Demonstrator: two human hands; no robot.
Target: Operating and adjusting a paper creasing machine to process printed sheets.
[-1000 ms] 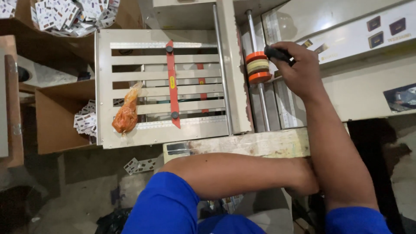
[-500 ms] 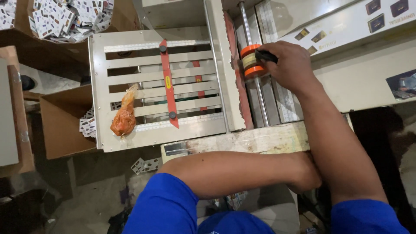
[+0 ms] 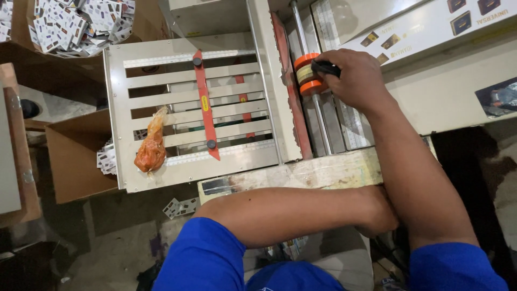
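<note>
My right hand (image 3: 353, 78) reaches forward and grips a small black tool (image 3: 325, 68), held against an orange-and-cream roller (image 3: 307, 74) on a steel shaft (image 3: 319, 116) of the machine. My left hand (image 3: 379, 213) lies across my body, tucked under my right forearm at the edge of a worn wooden board (image 3: 301, 172); its fingers are hidden. Left of the shaft is a cream slatted metal tray (image 3: 188, 156) with a red guide bar (image 3: 204, 108). An orange plastic bag (image 3: 151, 148) lies on the tray's left side.
Cardboard boxes (image 3: 70, 156) with several small printed cards (image 3: 81, 24) stand at the left and top left. A cream machine housing (image 3: 447, 86) with a printed sheet on it fills the right. Loose cards (image 3: 180, 206) lie on the concrete floor below.
The view has shifted slightly, so the machine sits further left in frame. My right hand stays on the roller with the black tool. My left arm has not moved.
</note>
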